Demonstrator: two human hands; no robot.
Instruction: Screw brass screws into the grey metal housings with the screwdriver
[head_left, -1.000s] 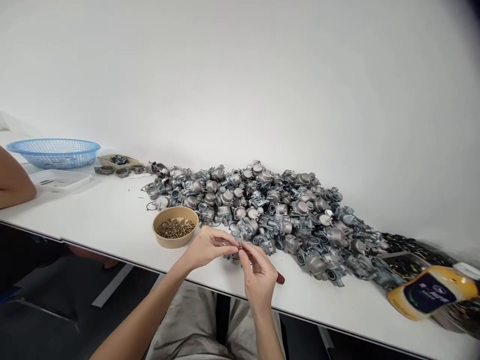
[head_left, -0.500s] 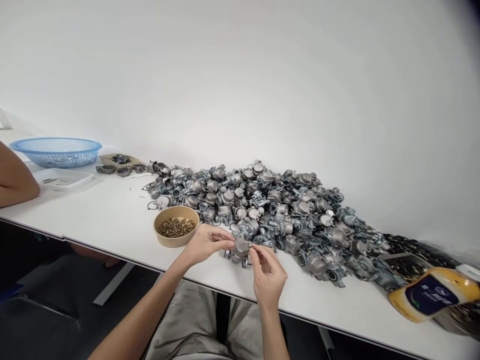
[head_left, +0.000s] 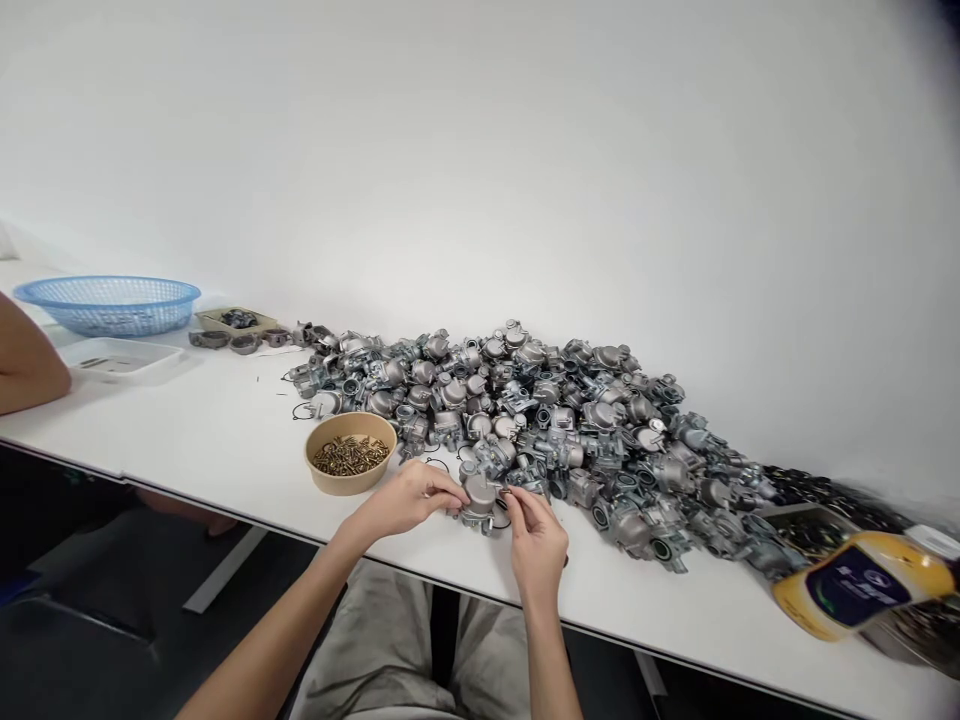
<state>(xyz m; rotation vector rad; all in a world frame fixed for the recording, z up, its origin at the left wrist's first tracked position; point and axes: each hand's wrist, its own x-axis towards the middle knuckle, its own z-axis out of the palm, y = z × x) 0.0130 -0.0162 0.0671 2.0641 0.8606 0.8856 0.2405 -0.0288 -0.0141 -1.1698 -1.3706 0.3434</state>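
Note:
A grey metal carburetor (head_left: pixel 481 497) stands on the table close to its front edge, its rounded bowl facing up. My left hand (head_left: pixel 411 497) is closed, thumb and fingertips pressed against the carburetor's left side. On the other side, my right hand (head_left: pixel 538 545) pinches a small thin metal piece (head_left: pixel 505 491) at the carburetor's right edge; its exact kind is too small to tell. A brown paper bowl (head_left: pixel 349 484) holding many small brass-coloured screws (head_left: pixel 351 456) is to the left of my left hand.
A large heap of carburetors (head_left: pixel 540 390) spreads behind and right of my hands. At right lie a yellow bottle (head_left: pixel 862 585) and black parts (head_left: pixel 832 495). Leftward are a white tray (head_left: pixel 154 360), a blue basket (head_left: pixel 112 318) and another person's arm (head_left: pixel 30 365).
My right fingers have drawn slightly back from the carburetor's right side, still pinched. The left hand has shifted slightly and flattened, keeping contact with the carburetor.

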